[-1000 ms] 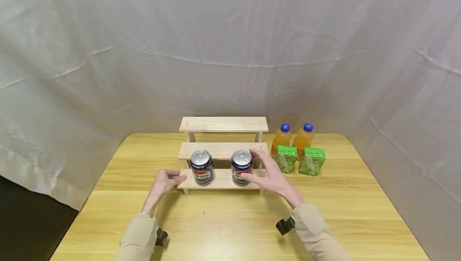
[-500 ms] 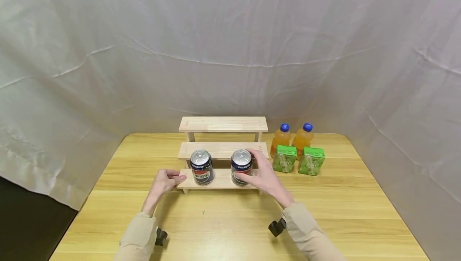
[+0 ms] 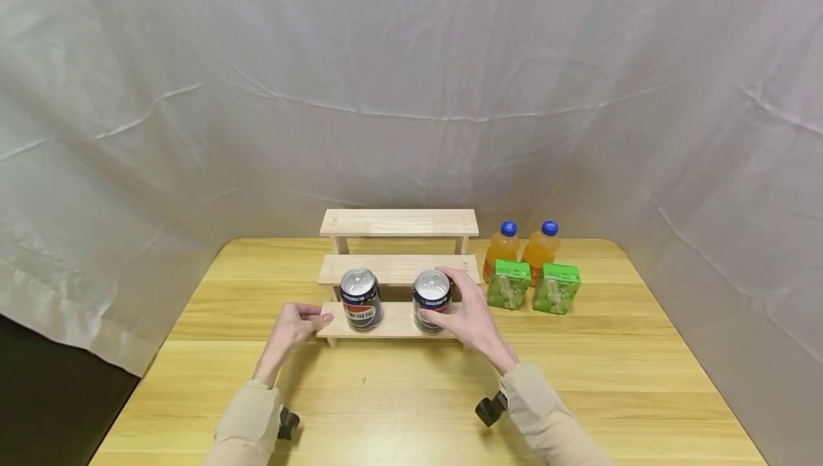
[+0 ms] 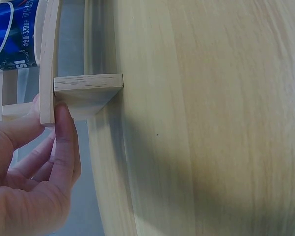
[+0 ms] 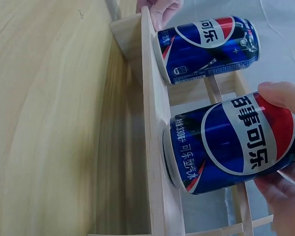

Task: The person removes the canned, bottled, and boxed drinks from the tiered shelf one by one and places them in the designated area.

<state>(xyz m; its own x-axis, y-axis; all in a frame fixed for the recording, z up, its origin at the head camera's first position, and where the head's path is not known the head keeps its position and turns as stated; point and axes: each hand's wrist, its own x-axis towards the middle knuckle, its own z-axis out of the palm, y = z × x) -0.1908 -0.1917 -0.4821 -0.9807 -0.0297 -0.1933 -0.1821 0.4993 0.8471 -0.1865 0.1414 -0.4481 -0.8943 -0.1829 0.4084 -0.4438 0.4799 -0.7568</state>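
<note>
A three-tier wooden rack (image 3: 398, 221) stands on the table. Two blue Pepsi cans are upright on its lowest board, spaced apart. Around the right can (image 3: 432, 294) my right hand (image 3: 474, 323) curls, thumb on the near side and fingers behind; the right wrist view shows the thumb on the can's (image 5: 236, 142) upper part and fingers on its other side. No hand touches the left can (image 3: 361, 299). At the rack's left end, my left hand (image 3: 291, 326) pinches the lowest board (image 4: 47, 64) between thumb and fingers, as the left wrist view shows.
Right of the rack stand two orange drink bottles (image 3: 504, 244) with blue caps. Two green drink cartons (image 3: 556, 288) are in front of them. A pale curtain (image 3: 411, 130) surrounds the back and sides of the wooden table (image 3: 398, 409).
My right hand and forearm have shifted a little to the left, the thumb sliding farther across the right can's front. My left hand and the left can stay where they were.
</note>
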